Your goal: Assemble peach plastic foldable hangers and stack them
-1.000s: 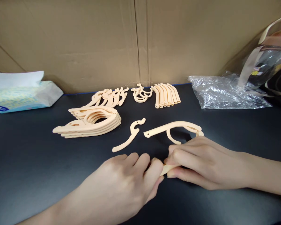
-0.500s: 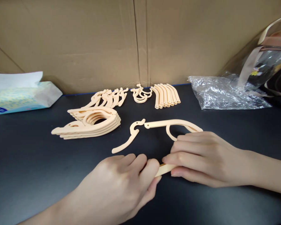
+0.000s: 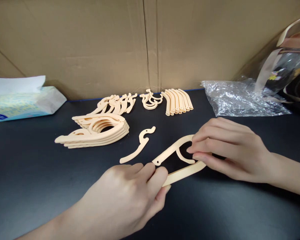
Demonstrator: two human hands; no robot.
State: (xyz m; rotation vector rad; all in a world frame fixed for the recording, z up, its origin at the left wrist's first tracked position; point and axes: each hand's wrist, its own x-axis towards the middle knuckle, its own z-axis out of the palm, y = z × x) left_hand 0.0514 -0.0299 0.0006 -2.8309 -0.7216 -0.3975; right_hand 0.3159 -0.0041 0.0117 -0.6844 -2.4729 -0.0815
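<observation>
Between my hands is a cream folding hanger (image 3: 183, 173), its two arms bent toward each other with a curved hook piece between them. My left hand (image 3: 130, 196) pinches the end of the nearer arm. At the joined end, my right hand (image 3: 227, 150) is closed on the hanger, its fingers hiding the joint. One loose cream hanger part (image 3: 138, 146), with a notch and a small hole, lies on the black table (image 3: 72, 180) beyond my left hand. To its left sits a stack of folded hangers (image 3: 97, 135).
Along the back lie notched hanger parts (image 3: 117, 105), small hooks (image 3: 150, 104) and a row of curved arms (image 3: 178, 101). A tissue pack (image 3: 22, 101) is at left. At right are a clear plastic bag (image 3: 240, 100) and a transparent bottle (image 3: 287, 63). Cardboard (image 3: 90, 43) stands behind.
My right hand has moved up and away from my left hand, along the hanger to its joined end. The farther arm has swung down closer to the nearer arm.
</observation>
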